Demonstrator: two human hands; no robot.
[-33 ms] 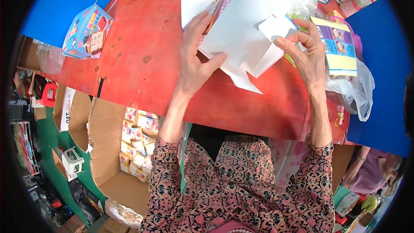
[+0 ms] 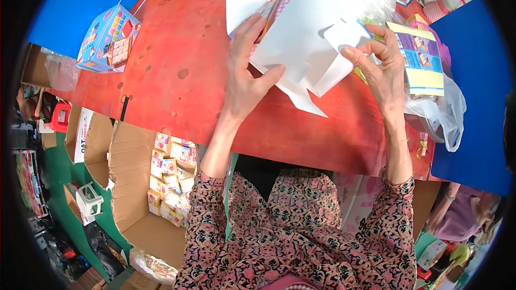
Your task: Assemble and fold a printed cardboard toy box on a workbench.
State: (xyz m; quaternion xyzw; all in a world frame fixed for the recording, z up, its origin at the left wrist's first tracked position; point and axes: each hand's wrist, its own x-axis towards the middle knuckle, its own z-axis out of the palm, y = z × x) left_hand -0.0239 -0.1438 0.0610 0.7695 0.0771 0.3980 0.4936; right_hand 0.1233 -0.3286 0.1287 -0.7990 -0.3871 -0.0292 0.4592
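Observation:
A part-folded carton rests on the red tabletop, its plain white inside turned up and some printed pattern showing along its left side. My left hand grips that left side, fingers behind the printed panel and thumb over the white inside. Between the thumb and fingers of my right hand is a small white flap at the carton's right. Loose white flaps stick out toward me below the two hands. Strong light washes out the carton's far part.
A blue printed box with a handle stands at the table's left. Flat yellow-and-purple printed card and a clear plastic bag lie at the right. Below left, an open cardboard box holds several small packets. Another person is at lower right.

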